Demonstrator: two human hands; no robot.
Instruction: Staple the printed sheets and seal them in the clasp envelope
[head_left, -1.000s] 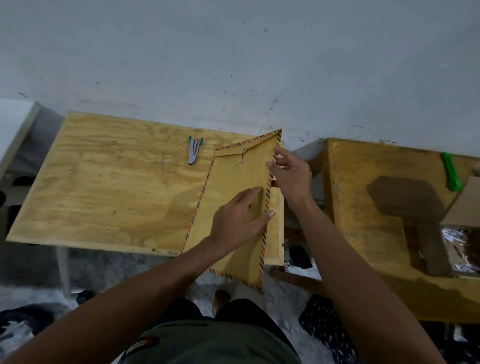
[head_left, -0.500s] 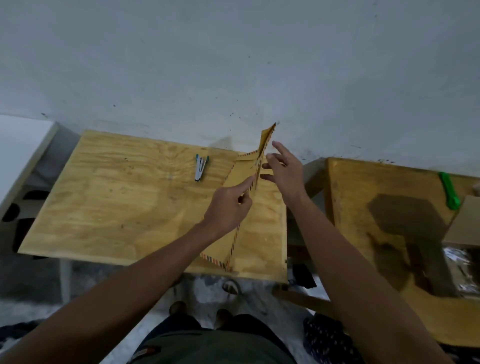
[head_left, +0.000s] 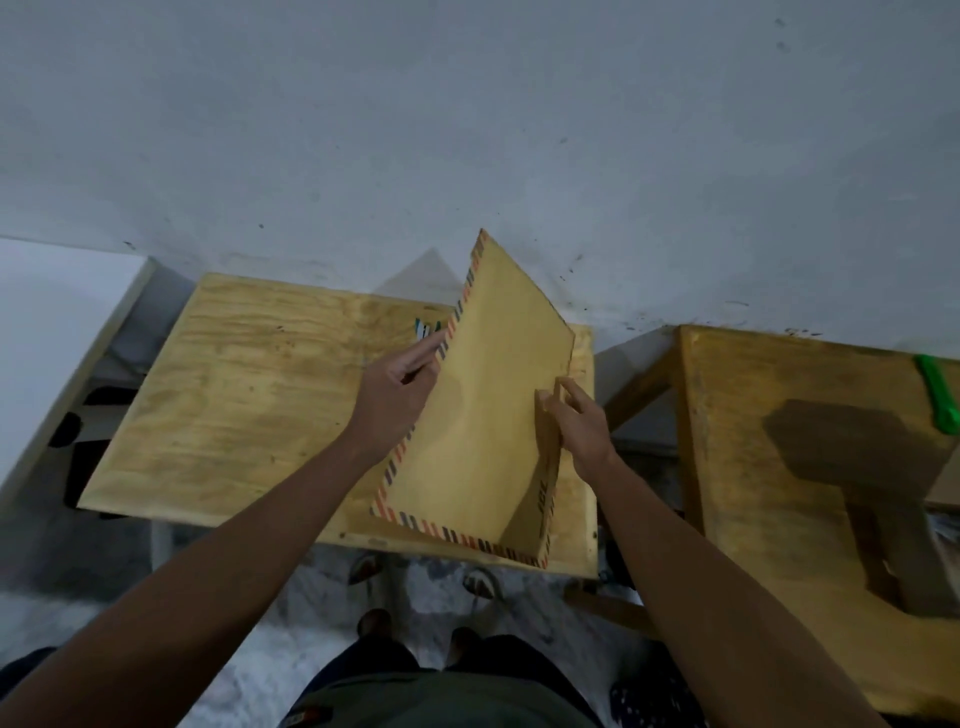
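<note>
The clasp envelope (head_left: 483, 415) was held tilted up off the plywood table (head_left: 249, 405), above its right half. Its long axis ran from the near table edge away toward the wall (head_left: 467, 130), with the far corner raised highest and the near short edge lowest, close over the table's front edge. A plain broad face was turned toward the camera; the clasp side could not be seen. A narrower panel was seen folded or hanging along the right edge, with dark print on it that could not be read.

The left hand (head_left: 397, 400) was placed at the striped left edge, fingers extended along it and thumb on the near side, so that the edge was pinched. The right hand (head_left: 576, 431) was set against the right edge, fingers nearly straight and pressed flat on the paper; whether the thumb gripped behind could not be told.

The envelope was of tan kraft paper, rectangular, bordered with red and dark diagonal stripes. The table was of pale, grained plywood. A small green-and-white object (head_left: 423, 328) was partly hidden behind the left fingers. A second wooden table (head_left: 737, 415) was seen to the right, with a green strip (head_left: 937, 389) on it.
</note>
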